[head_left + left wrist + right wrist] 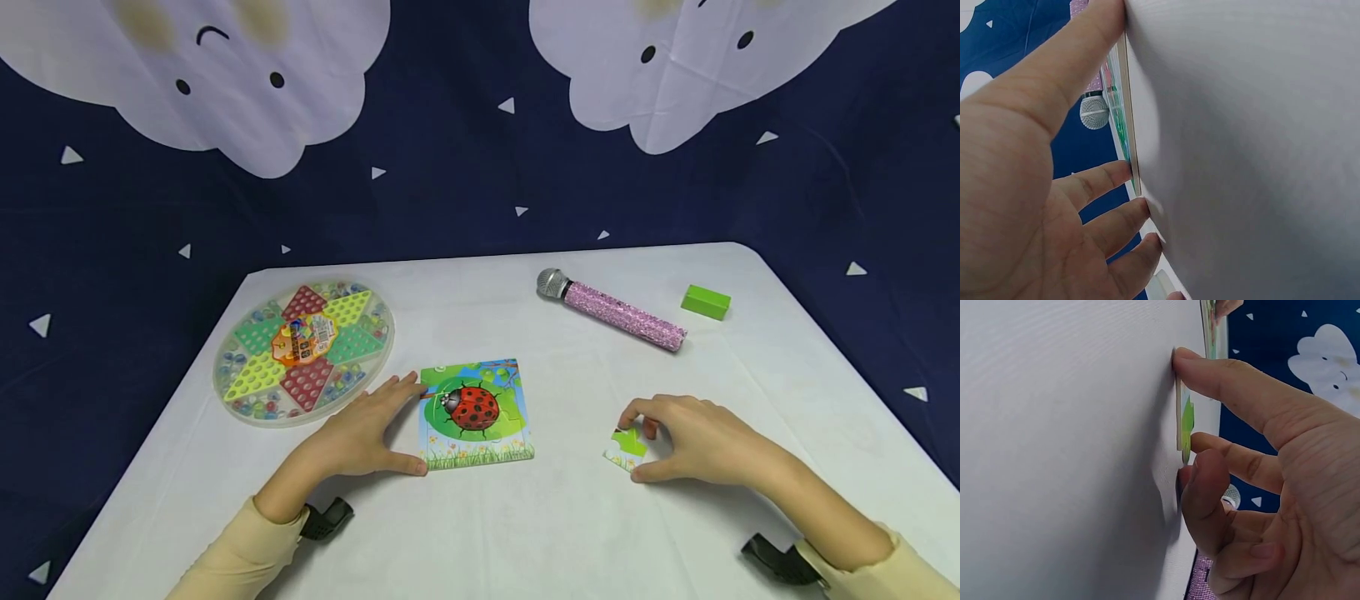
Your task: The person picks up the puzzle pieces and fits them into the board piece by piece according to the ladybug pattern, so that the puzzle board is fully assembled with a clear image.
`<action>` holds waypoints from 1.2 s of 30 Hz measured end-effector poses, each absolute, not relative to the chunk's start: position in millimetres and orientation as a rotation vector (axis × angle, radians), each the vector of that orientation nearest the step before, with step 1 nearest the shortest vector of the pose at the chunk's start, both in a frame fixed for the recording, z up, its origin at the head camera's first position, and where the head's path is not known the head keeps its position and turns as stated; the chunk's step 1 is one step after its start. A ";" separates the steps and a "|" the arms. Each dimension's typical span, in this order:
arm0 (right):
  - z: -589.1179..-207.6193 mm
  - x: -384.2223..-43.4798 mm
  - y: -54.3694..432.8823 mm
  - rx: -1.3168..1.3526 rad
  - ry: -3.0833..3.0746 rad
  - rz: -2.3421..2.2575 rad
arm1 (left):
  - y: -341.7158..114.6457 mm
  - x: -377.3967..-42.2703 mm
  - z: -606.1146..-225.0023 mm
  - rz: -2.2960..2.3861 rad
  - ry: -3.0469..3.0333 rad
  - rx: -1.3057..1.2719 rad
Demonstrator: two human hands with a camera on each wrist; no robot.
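A square ladybug jigsaw puzzle (474, 414) lies flat in the middle of the table. My left hand (366, 428) rests along its left side, thumb at the near corner and fingertips at the far one, with the fingers fairly straight. In the left wrist view the thumb and fingers touch the board's thin edge (1129, 119). Farther right, my right hand (701, 440) pinches a small puzzle piece (628, 448) with green and white-flower print. In the right wrist view the thumb is on one end of the piece (1186, 419) and curled fingers are at the other.
A round Chinese checkers set (303, 350) with marbles lies at the back left. Toward the back right are a glittery pink microphone (622, 314) and a green block (706, 302). White cloth covers the table (555, 533); a dark blue curtain (450, 208) hangs behind.
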State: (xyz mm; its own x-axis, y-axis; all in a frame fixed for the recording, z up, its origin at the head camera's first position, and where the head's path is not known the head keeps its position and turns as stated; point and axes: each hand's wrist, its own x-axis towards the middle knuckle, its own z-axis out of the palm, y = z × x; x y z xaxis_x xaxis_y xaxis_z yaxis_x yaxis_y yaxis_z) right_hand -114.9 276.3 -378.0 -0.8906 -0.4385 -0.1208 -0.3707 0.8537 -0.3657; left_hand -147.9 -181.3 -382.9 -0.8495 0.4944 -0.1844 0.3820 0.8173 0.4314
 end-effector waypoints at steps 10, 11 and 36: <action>-378.4 -117.9 274.2 -0.630 2.836 -0.510 | -182.7 -148.4 -384.7 0.559 2.722 0.680; -378.3 -118.1 273.9 -0.634 2.837 -0.509 | -182.8 -148.4 -384.8 0.560 2.722 0.680; -383.8 -121.1 272.1 -0.726 2.850 -0.550 | -182.7 -149.7 -386.7 0.555 2.715 0.669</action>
State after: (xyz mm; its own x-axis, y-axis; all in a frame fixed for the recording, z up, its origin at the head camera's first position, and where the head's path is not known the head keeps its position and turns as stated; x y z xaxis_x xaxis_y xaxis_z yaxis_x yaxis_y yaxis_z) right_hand -121.1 272.1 -383.8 -0.8719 -0.4869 -0.0528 -0.4323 0.8157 -0.3843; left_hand -149.7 -182.7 -386.7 -0.8501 0.4935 -0.1835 0.3819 0.8179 0.4303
